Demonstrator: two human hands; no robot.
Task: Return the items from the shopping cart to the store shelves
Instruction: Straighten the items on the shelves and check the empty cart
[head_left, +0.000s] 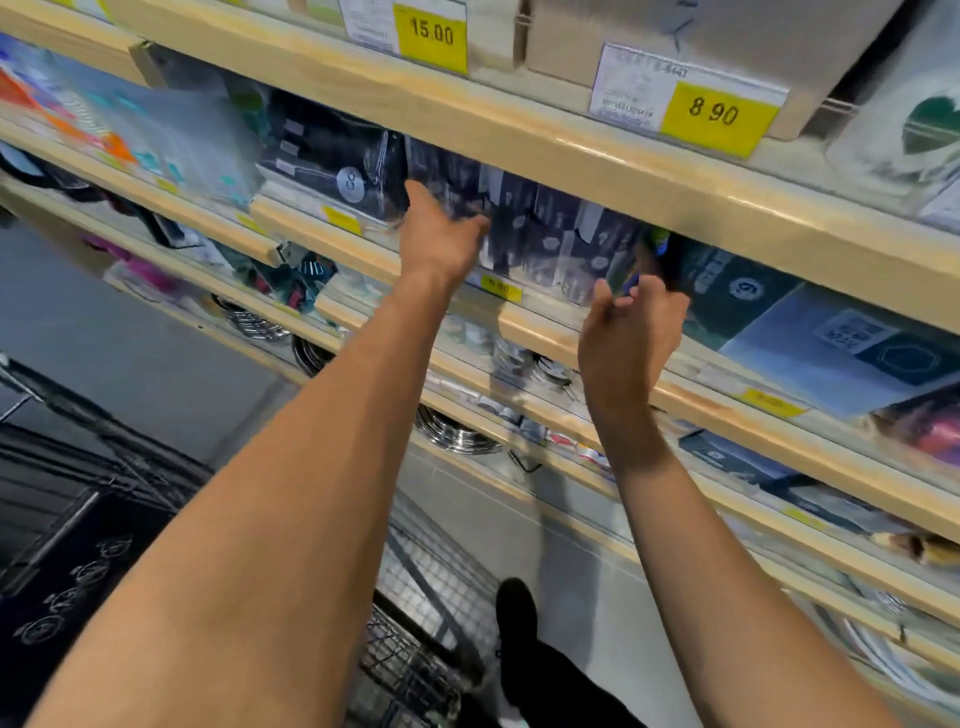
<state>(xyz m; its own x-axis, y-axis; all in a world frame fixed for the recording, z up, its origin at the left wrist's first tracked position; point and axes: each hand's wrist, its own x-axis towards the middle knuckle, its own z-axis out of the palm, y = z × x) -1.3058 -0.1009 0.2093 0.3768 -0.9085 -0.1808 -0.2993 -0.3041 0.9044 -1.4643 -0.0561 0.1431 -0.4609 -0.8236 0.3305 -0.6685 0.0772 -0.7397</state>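
Two bare hands reach one wooden shelf (545, 332); left hand (441, 236) lies spread on glossy dark packets (550, 244) — a blurred row; right hand (631, 327) pinches one dark flat packet (670, 265) there; wire cart (415, 660) below.

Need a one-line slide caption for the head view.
Both hands reach into a shelf of dark packages; left hand touches them, right hand pinches one.

Light: bright, even store lighting that seemed to come from above.
Glare: pale sheen along the wooden shelf edge (597, 150) and on the clear packets (156, 130) at left.
Shadows: dim under the shelves; the floor (519, 519) was grey with soft shade.
Blur: motion smear across the dark packages (545, 234) and both hands.
Sharpest: the yellow price tags (711, 117).
Distortion: shelves slanted and bowed toward the edges.
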